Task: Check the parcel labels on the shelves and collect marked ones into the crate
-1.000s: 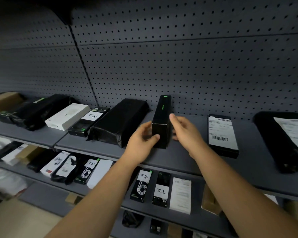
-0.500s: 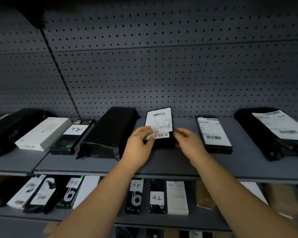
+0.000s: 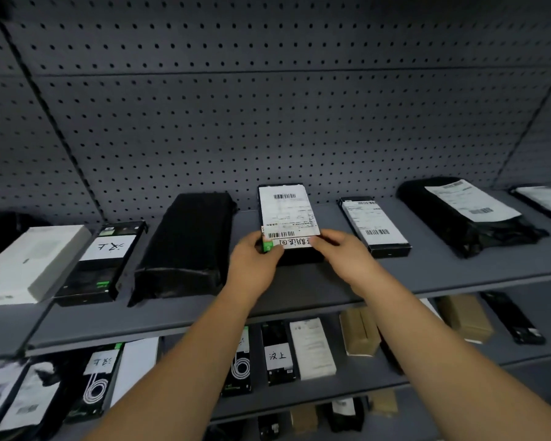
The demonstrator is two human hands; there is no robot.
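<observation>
A black parcel box [image 3: 285, 214] lies flat on the upper grey shelf [image 3: 299, 294], its white shipping label with barcodes and a handwritten strip facing up. My left hand [image 3: 255, 259] grips its near left corner. My right hand [image 3: 341, 253] pinches its near right corner. Both forearms reach in from below. No crate is in view.
On the same shelf: a white box [image 3: 35, 262], a black box with a handwritten tag [image 3: 105, 259], a black wrapped parcel [image 3: 185, 243], a labelled black box [image 3: 374, 226] and a black bag with a label [image 3: 465, 211]. Lower shelves hold several more parcels. Pegboard backs the shelves.
The box stood on its edge a second ago; both hands have laid it flat with the label up. The view has moved closer and to the right.
</observation>
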